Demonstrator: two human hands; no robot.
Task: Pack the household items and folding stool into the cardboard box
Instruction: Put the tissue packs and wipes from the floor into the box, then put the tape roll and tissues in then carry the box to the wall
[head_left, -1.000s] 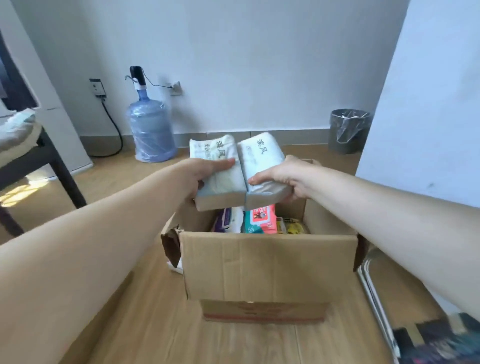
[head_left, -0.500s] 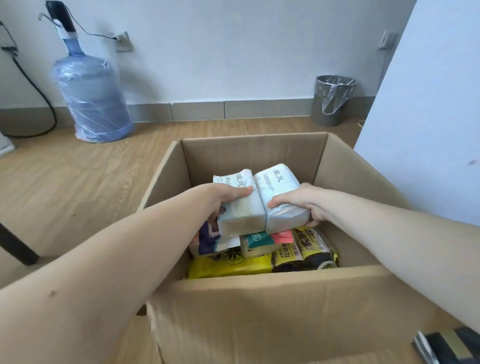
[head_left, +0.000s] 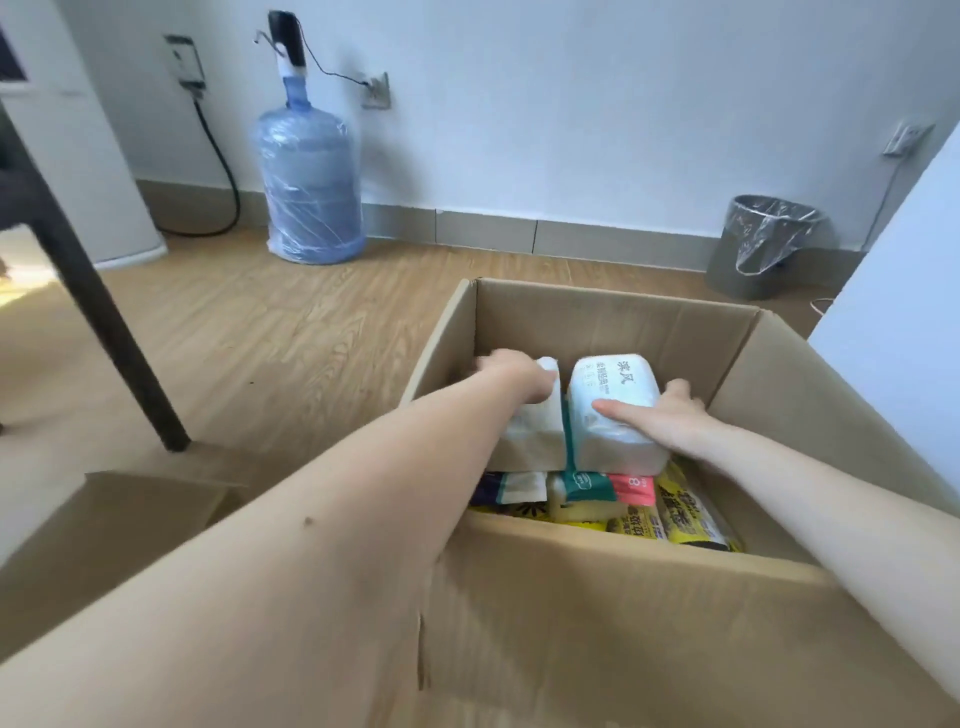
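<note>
An open cardboard box (head_left: 613, 327) stands on the wooden floor in front of me. Inside it, two white tissue packs sit side by side on top of other packets. My left hand (head_left: 514, 376) grips the left tissue pack (head_left: 535, 436) from above and partly hides it. The right tissue pack (head_left: 613, 410) lies under my right hand (head_left: 660, 410), fingers over its near right edge. Below them lie yellow packets (head_left: 685, 512), a green and red pack (head_left: 602, 486) and a purple pack (head_left: 491, 488). No folding stool is in view.
A blue water jug (head_left: 309, 171) with a pump stands by the back wall. A lined grey bin (head_left: 763, 247) sits at the back right. A dark table leg (head_left: 98, 301) is on the left, a white panel (head_left: 904, 291) on the right, a box flap (head_left: 130, 519) lower left.
Both hands have lowered the two tissue packs from above the box down onto the packets inside. The view has shifted, and the left hand now covers more of its pack.
</note>
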